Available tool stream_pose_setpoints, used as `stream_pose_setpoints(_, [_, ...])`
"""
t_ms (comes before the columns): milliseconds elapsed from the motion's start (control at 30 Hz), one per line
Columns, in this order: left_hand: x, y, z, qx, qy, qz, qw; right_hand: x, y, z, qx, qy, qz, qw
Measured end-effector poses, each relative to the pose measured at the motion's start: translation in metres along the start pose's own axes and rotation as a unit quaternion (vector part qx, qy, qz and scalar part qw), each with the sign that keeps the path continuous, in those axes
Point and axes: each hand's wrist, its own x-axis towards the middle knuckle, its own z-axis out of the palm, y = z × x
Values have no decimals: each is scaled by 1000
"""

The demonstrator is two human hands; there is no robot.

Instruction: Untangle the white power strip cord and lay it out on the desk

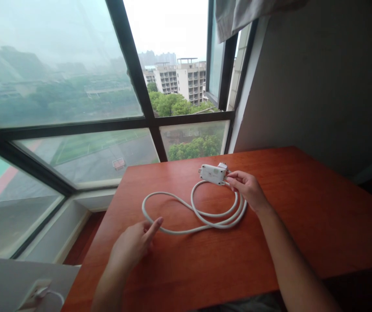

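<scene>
A white cable lies in loose loops on the brown table. At its far side is a small white power strip, tilted up so that a flat face with dark corner spots faces me. A white plug-like piece shows behind its upper right corner. My right hand pinches the strip's right end between thumb and fingers. At the left end of the cable loop, my left hand has its thumb stretched over the cable, apart from the index finger. Its other fingers are partly hidden.
Dark-framed windows rise beyond the table's far and left edges, with one pane standing open. A grey curtain hangs at the top. On the right is a wall. Low at the left, a wall socket has a white plug in it.
</scene>
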Motion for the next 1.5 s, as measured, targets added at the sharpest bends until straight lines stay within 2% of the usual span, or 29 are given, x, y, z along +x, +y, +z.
stream_pose_setpoints(67, [-14,3,-12,130,95,-35,986,-1,-1,5,4,17,-10,1000])
stream_pose_setpoints(167, [-33,24,-22,200,205,-29,958,-3,-2,13,5,43,-23,999])
stream_pose_setpoints(200, [-35,34,-22,195,240,2,951,-4,-3,15,2,45,-26,999])
stream_pose_setpoints(267, [-32,55,-14,134,262,110,949,-6,-4,19,-5,41,-33,999])
stream_pose_setpoints(367, [-12,80,8,72,228,269,933,-11,-8,19,-10,33,-37,999])
stream_pose_setpoints(433, [1,91,24,90,185,313,927,-15,-11,16,-7,35,-32,999])
stream_pose_setpoints(533, [11,102,45,129,100,348,923,-23,-12,7,-2,46,-17,999])
stream_pose_setpoints(667, [10,110,64,177,15,415,892,-28,-6,-7,-3,50,28,998])
stream_pose_setpoints(767, [9,111,75,201,-12,442,874,-24,5,-17,-27,32,39,998])
stream_pose_setpoints(867, [11,111,84,215,-16,457,863,-14,16,-22,-60,-2,45,997])
stream_pose_setpoints(967, [14,111,91,222,-14,467,856,-3,26,-23,-143,-39,42,988])
stream_pose_setpoints(1100, [16,110,94,213,-33,480,850,5,37,-30,-310,-72,16,948])
stream_pose_setpoints(1167, [16,110,94,204,-43,487,848,5,41,-38,-395,-26,5,918])
stream_pose_setpoints(1233, [16,110,94,192,-45,495,846,3,43,-47,-476,56,8,878])
stream_pose_setpoints(1267, [16,109,94,184,-44,499,845,1,45,-52,-506,86,23,858])
stream_pose_setpoints(1333, [15,110,93,158,-38,505,847,-3,47,-58,-535,97,74,836])
stream_pose_setpoints(1400, [13,111,93,119,-33,508,852,-7,48,-63,-510,77,123,848])
stream_pose_setpoints(1433, [12,111,92,95,-31,510,854,-8,47,-65,-472,71,142,867])
stream_pose_setpoints(1500, [10,114,89,38,-32,513,857,-9,43,-69,-330,69,173,926])
